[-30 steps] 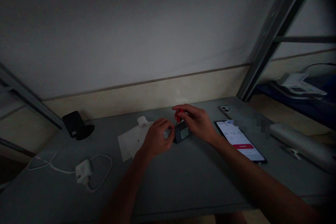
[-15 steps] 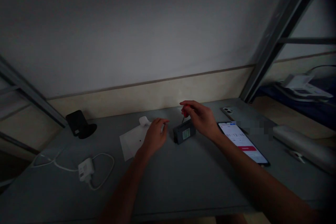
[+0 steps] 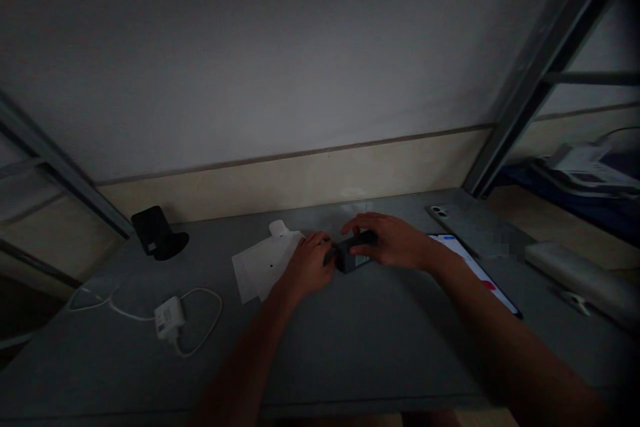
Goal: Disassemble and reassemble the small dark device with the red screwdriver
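Fingers and thumb of my right hand (image 3: 395, 240) are wrapped over a small dark grey box (image 3: 353, 260), with a pale label on its front partly covered. The box rests on the grey desk. At its left end, my left hand (image 3: 314, 263) has its fingers curled on a small dark piece (image 3: 329, 255); whether this is joined to the box I cannot tell. White paper sheets (image 3: 250, 273) lie left of and partly behind my left hand, with a small white object (image 3: 279, 228) at their back edge. No screwdriver shows.
A phone with a lit screen (image 3: 470, 267) lies under my right forearm. Another phone (image 3: 453, 223) and a grey case (image 3: 575, 273) sit further right. On the left are a black stand (image 3: 155, 230) and a white charger (image 3: 169, 317) with cable. The wall closes off the back.
My right hand has lowered from holding a red-handled screwdriver above the box to gripping the box; the screwdriver is out of sight. My left hand has moved right to the box's end.
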Tool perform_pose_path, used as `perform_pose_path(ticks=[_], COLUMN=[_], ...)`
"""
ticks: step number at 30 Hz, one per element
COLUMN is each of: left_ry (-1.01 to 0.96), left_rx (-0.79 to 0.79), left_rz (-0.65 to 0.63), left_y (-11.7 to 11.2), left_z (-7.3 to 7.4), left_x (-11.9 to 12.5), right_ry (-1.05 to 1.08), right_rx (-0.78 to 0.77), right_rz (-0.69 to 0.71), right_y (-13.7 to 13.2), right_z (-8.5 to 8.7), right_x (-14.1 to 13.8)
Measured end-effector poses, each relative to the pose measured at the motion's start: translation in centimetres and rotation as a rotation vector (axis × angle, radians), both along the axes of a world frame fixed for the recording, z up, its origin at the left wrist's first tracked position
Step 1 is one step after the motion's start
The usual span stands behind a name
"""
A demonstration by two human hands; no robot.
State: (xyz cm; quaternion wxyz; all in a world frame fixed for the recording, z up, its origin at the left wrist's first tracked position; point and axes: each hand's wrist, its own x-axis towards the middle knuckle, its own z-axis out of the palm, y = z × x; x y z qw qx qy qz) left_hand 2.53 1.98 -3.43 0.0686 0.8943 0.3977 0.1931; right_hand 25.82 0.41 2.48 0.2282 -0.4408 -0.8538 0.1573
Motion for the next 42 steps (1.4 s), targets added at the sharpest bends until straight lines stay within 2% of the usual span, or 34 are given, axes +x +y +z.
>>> perform_pose_path(ticks=[4, 13, 15, 18, 21, 25, 29, 33, 37, 42], left_ry=[0.004, 0.063, -0.029, -0.336, -0.679, -0.957, -1.064, -1.116, -1.127, -1.167], left_rx=[-0.002, 0.043, 0.015, -0.095, -0.273, -0.428, -0.492, -0.520, -0.544, -0.591], left_rz=[0.007, 0.017, 0.039, 0.119, 0.177, 0.135, 0.129, 0.177, 0.189, 0.135], left_y=[0.1, 0.2, 0.3, 0.8, 1.0, 0.4, -0.3, -0.3, -0.3, -0.5], left_z=[0.1, 0.0, 0.0, 0.4, 1.3, 2.3, 2.3, 2.1, 2.0, 2.1], left_x=[0.2, 0.6, 0.6, 0.6, 0.5, 0.7, 1.3, 1.5, 1.5, 1.9], right_ry=[0.037, 0.054, 0.052, 0.093, 0.272, 0.554, 0.834, 1.054, 1.118, 1.115], right_rx=[-0.045, 0.044, 0.042, 0.044, 0.091, 0.194, 0.212, 0.122, 0.091, 0.096], right_rz=[-0.004, -0.006, 0.002, 0.029, 0.015, -0.093, -0.052, 0.003, -0.010, 0.005], right_y=[0.5, 0.1, 0.0, -0.2, -0.2, -0.6, -1.1, -1.3, -1.3, -1.4], right_z=[-0.1, 0.0, 0.0, -0.1, 0.2, 1.2, 2.0, 1.5, 0.6, -0.2], right_x=[0.6, -0.3, -0.6, -0.8, -0.8, -0.7, -1.5, -3.1, -4.3, -5.1])
